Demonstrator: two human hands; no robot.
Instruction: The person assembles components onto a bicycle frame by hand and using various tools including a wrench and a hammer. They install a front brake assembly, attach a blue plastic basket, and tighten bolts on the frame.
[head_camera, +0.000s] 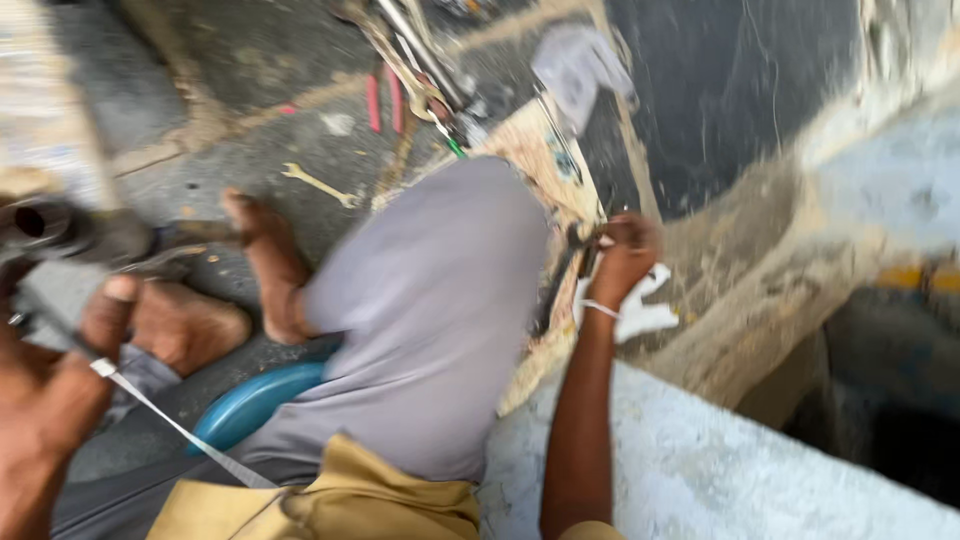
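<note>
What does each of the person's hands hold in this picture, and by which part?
The left hand pinches a thin metal strip near its upper end. The right hand grips a dark tool at its top end; blur hides what kind of tool.

Bright daylight, motion blur (heavy)

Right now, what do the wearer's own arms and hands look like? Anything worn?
Both arms are bare from the elbow down, with no gloves. The right hand has a thin white band round the wrist. The left hand shows no band or ring. A mustard-yellow garment shows at the bottom edge. The view is motion-blurred.
</note>
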